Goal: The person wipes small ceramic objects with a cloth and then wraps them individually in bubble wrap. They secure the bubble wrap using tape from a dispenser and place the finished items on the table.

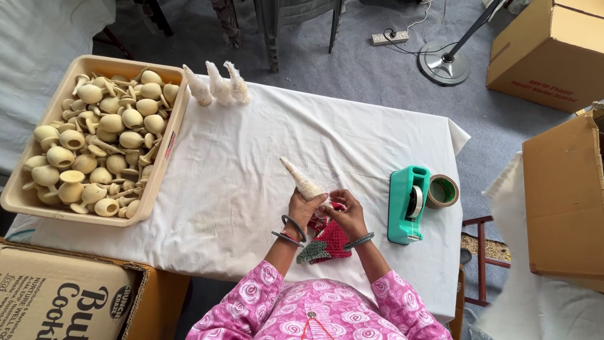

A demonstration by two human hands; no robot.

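White wrapped cone [304, 181] held over the white tablecloth [251, 189], gripped at its base by left hand [303, 209] and right hand [345, 213], red knitted cloth [327, 242] underneath, teal tape dispenser [408, 204] near, tray [165, 157] of wooden pieces [100, 151] well apart.

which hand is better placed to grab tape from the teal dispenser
Right, probably. The right hand sits on the same side as the teal tape dispenser, with bare cloth between them. The left hand grips the wrapped cone-shaped piece and would have to cross over.
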